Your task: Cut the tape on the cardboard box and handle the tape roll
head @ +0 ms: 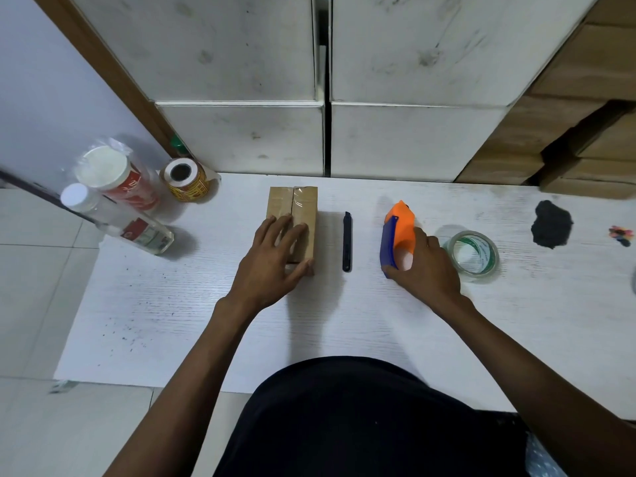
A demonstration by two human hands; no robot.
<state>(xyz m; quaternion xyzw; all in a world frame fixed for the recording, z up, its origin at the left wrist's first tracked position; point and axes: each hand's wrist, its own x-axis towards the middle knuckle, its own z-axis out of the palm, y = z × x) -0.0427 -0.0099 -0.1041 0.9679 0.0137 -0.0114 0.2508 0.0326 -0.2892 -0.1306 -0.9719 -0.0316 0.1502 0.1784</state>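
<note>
A small cardboard box (303,204) stands at the middle of the white table (206,321), with clear tape along its top seam. My left hand (272,263) rests flat on the box's near end, fingers spread. A black utility knife (347,241) lies just right of the box, untouched. Further right, my right hand (425,266) grips the near end of an orange and blue tape dispenser (397,232) that sits on the table. A roll of clear tape (473,254) with a green-printed core lies flat beside that hand's right side.
At the table's back left stand a clear bottle (117,222), a white-lidded red jar (113,177) and a yellow label roll (186,180). A black lump (550,223) and small coloured bits (621,234) lie at the right. White cartons (241,80) and brown boxes (585,98) rise behind.
</note>
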